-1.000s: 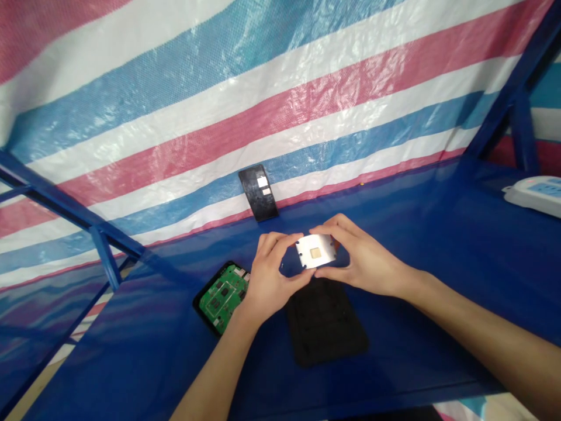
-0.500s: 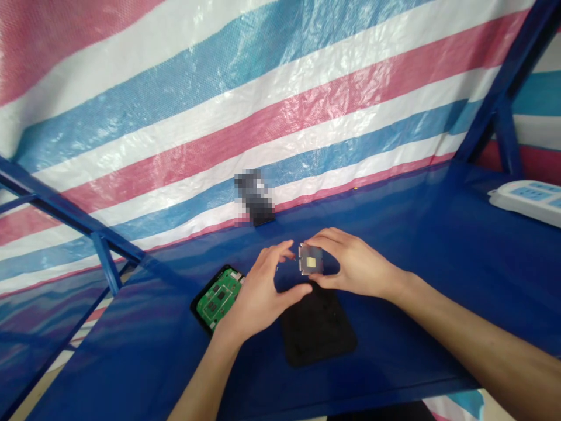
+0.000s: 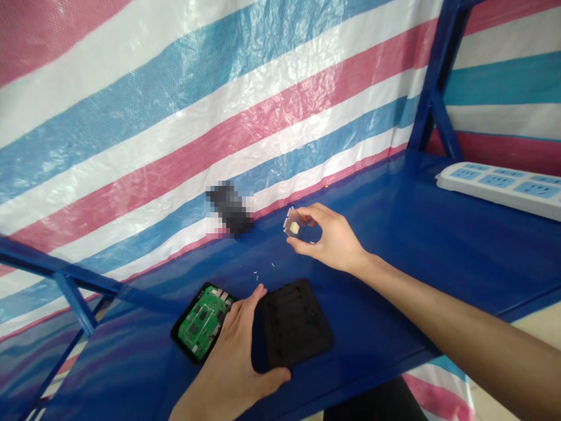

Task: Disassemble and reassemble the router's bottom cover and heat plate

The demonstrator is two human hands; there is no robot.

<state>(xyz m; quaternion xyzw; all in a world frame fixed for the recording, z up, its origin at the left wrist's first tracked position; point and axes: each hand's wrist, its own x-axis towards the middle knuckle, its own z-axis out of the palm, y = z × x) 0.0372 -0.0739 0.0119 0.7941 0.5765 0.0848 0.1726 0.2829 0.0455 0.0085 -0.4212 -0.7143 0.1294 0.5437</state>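
Board [image 3: 199,321] left, cover [image 3: 298,323] next, power strip [image 3: 504,186] far right on the surface [image 3: 394,228]. My left grip [image 3: 234,356], thumb and fingers spread apart, hides the board's edge; my right grip [image 3: 331,237] pinches the plate [image 3: 291,223], beyond the cover.

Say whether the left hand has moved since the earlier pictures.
Yes: judged against the black case cover, the left hand has moved nearer to the person.

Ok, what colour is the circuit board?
The circuit board is green, seen best in the head view.
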